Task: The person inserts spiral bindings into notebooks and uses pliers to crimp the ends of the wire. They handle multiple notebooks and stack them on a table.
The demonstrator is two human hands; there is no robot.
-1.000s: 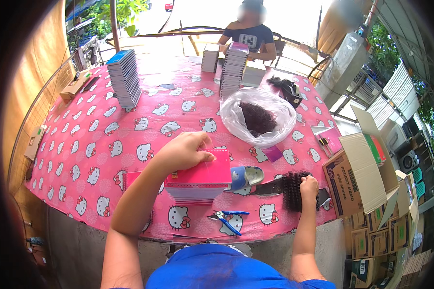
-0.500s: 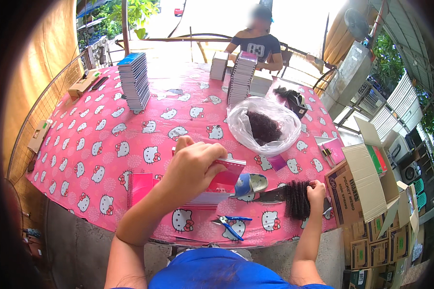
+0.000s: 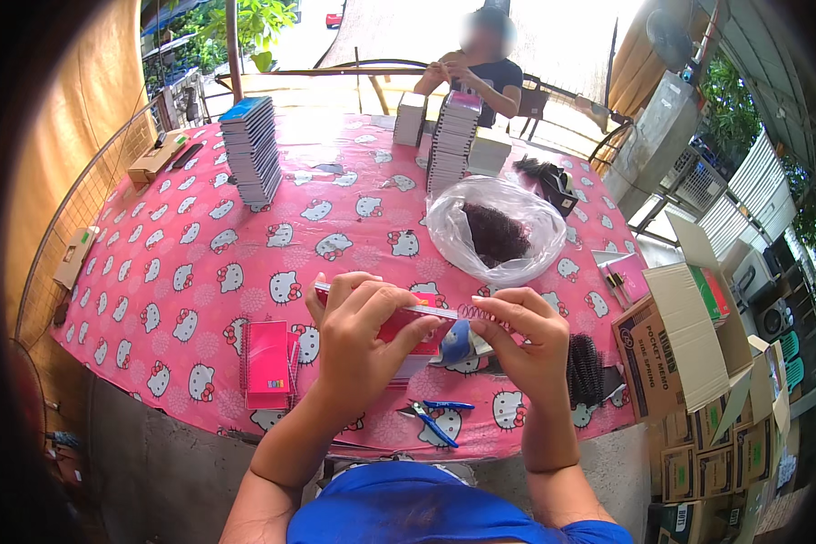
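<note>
Both of the person's forearms rise from the lower edge and lean inward, bringing the hands near each other above the bench (image 3: 218, 299) with its pink cat-print cover. The left hand (image 3: 358, 322) is turned back upward, fingers bent over the far side and thumb pressed along the near side; its grip is clamped on one thin notebook (image 3: 433, 311), held tilted above a pile of pink notebooks (image 3: 415, 367). The right hand (image 3: 530, 340) has its fingers curled and its thumb tip drawn toward the forefinger, a narrow pinch on one dark wire coil (image 3: 468, 311) at the notebook's right end.

One pair of blue-handled cutters (image 3: 440, 422) lies in front of the pile, and one blue slipper-like item (image 3: 458, 343) sits just beside it, partly hidden. To the left lie at least two pink notepads (image 3: 267, 358), overlapping. One bunch of dark coils (image 3: 587, 367) rests to the right; one clear plastic bag (image 3: 449, 245) holds a further dark tangle (image 3: 496, 234), too dense to count.

Farther back stand four stacks: one blue-topped stack (image 3: 252, 154) at left, and one tall stack (image 3: 453, 140) with two shorter stacks (image 3: 410, 120) near it. One co-worker (image 3: 494, 77) sits beyond, hands raised together.
</note>
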